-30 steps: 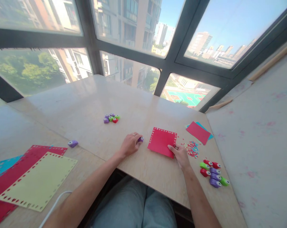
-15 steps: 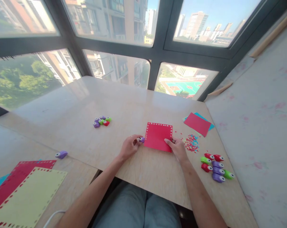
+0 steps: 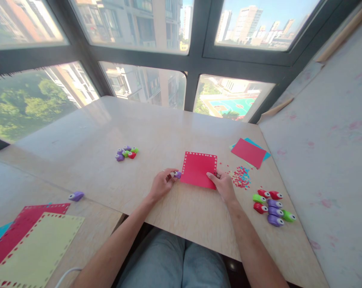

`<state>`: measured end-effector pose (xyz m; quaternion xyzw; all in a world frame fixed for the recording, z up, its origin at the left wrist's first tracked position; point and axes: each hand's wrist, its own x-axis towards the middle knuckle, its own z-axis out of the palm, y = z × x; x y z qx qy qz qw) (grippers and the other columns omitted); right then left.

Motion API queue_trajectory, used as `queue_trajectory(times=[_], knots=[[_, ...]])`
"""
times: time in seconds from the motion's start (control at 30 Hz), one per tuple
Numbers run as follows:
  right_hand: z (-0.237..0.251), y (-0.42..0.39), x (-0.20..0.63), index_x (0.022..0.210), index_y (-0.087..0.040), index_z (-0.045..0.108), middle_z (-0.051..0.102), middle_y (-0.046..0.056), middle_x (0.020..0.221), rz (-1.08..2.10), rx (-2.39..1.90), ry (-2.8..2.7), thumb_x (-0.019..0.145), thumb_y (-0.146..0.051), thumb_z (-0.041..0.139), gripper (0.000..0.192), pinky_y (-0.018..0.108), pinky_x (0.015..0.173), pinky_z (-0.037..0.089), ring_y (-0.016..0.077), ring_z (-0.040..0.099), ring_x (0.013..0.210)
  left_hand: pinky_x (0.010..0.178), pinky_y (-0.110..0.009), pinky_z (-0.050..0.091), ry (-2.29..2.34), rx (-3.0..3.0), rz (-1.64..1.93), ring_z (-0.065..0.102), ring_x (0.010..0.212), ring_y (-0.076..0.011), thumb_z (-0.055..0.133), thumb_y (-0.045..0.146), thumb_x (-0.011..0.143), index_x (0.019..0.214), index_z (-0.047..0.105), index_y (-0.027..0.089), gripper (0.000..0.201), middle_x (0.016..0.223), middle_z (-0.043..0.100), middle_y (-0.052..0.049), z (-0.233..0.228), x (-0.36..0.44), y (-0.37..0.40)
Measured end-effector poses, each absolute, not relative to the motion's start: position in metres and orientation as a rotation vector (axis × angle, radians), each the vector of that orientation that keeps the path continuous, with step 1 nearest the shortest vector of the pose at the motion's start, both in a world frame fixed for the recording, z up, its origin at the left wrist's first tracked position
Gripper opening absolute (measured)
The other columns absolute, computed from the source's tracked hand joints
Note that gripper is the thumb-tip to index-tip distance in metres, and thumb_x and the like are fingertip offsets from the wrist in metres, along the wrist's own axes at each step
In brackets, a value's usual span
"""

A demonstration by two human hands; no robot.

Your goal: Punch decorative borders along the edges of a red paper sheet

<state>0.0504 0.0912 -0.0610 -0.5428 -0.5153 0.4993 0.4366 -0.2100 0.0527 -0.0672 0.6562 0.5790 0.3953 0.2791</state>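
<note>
A red sheet of paper (image 3: 199, 170) with punched holes along its top, left and part of its right edge is held at its lower right side by my right hand (image 3: 224, 186), thumb on top and fingers beneath. My left hand (image 3: 163, 185) is closed round a small purple craft punch (image 3: 177, 175), which sits at the sheet's left edge, below the row of holes there. Just right of my right hand lies a heap of tiny red and blue paper cut-outs (image 3: 241, 177).
More craft punches (image 3: 275, 212) in red, green and purple cluster at the right; another group (image 3: 127, 153) stands left of centre. A lone purple punch (image 3: 76, 196) lies near punched yellow paper (image 3: 38, 248). Plain coloured sheets (image 3: 248, 152) are stacked at the back right, by the wall.
Hands, sheet and punch keep nearly the same arrangement. The whole view has shifted slightly; I see no new hold or release.
</note>
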Motion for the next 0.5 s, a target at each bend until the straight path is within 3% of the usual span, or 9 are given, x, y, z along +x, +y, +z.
queue_trajectory(times=[0.5], knots=[[-0.0674, 0.092, 0.0536, 0.102, -0.016, 0.07, 0.075, 0.008, 0.095, 1.175, -1.367, -1.347, 0.075, -0.053, 0.068, 0.047, 0.034, 0.071, 0.055, 0.0278, 0.07, 0.085, 0.06, -0.023, 0.04, 1.482, 1.887, 1.098, 0.05, 0.063, -0.0116, 0.057, 0.018, 0.084, 0.111, 0.068, 0.02, 0.029, 0.082, 0.062, -0.003, -0.0646, -0.2088, 0.0527]])
